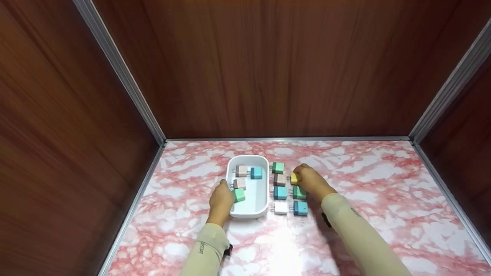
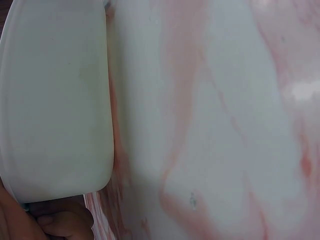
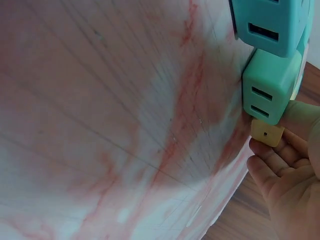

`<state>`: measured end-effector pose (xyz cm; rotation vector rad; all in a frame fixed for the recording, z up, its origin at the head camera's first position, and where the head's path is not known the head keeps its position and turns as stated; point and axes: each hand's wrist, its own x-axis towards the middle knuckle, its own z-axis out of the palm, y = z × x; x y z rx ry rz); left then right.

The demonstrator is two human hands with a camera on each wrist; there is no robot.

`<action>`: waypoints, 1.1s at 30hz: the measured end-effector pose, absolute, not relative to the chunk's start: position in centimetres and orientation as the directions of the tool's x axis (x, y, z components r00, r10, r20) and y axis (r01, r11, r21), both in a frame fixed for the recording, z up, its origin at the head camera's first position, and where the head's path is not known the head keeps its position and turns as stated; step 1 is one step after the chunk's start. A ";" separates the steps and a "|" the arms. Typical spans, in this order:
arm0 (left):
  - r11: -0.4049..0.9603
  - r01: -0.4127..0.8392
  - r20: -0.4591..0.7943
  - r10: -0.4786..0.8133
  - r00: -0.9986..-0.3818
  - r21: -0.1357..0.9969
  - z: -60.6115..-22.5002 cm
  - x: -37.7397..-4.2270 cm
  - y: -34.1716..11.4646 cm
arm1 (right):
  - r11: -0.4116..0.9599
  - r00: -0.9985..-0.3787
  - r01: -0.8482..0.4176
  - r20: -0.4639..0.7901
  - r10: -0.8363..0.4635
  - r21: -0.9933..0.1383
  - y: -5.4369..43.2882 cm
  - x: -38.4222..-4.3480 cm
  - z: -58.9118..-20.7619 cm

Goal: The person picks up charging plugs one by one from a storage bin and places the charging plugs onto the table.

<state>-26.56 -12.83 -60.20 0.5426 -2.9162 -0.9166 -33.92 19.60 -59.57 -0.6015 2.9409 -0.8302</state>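
A white plastic bin [image 1: 256, 199] stands on the marbled tabletop, with pink, blue and green plug chargers inside, such as a light green charger [image 1: 239, 194]. At the bin's left side my left hand [image 1: 221, 198] grips its wall; the left wrist view shows curled fingers [image 2: 65, 222] against its end. My right hand [image 1: 311, 181] pinches a small yellow charger [image 1: 294, 178] between thumb and fingers, right of the bin. Close by it is a darker green charger [image 1: 299, 192], whose two slots show in the right wrist view.
Two columns of chargers line the bin's right side, among them a brown-pink charger [image 1: 279, 179], a white charger [image 1: 281, 208] and a blue charger [image 1: 300, 208]. Brown wood-grain panels [image 1: 284, 76] with metal edging enclose the marbled table [image 1: 383, 214].
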 end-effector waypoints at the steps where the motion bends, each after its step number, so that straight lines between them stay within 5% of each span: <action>1: 0.766 -0.316 -0.067 -0.338 -0.939 0.560 -60.2 -26.6 -12.8 | 0.783 -0.924 -0.360 0.076 -0.375 -0.507 19.6 -33.9 -59.6; 33: 0.753 -0.341 -0.084 -0.358 -0.930 0.563 -60.5 -26.8 -12.8 | 0.725 -0.886 -0.392 0.021 -0.463 -0.567 20.4 -34.7 -59.1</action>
